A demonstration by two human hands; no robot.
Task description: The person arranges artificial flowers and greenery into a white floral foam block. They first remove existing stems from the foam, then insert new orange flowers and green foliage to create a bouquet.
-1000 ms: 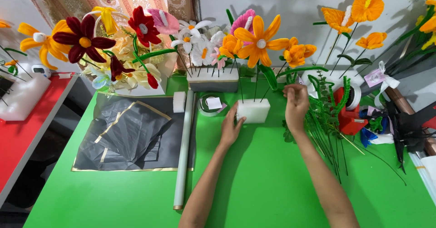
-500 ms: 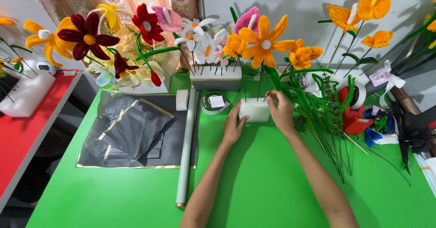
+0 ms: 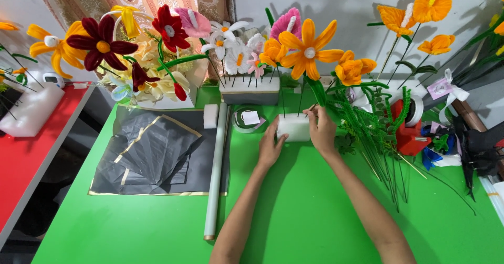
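A white foam block (image 3: 292, 127) lies on the green table (image 3: 294, 211), with thin stems standing in it. My left hand (image 3: 270, 149) grips the block's left end. My right hand (image 3: 322, 131) rests against its right end and pinches a thin flower stem (image 3: 311, 108) at the block's top. A large orange fuzzy-wire flower (image 3: 308, 49) rises just behind the block, and smaller orange blooms (image 3: 353, 68) are to its right.
Left of my hands lie crumpled black wrapping paper (image 3: 152, 156), a long pale roll (image 3: 216, 169), a small foam piece (image 3: 210, 116) and a tape roll (image 3: 249, 120). A second foam block (image 3: 250, 91) with flowers stands behind. To the right are loose green stems (image 3: 379, 140) and a red dispenser (image 3: 406, 130).
My right hand has come left from the green stems to the foam block's right end. My left hand has stayed on the block.
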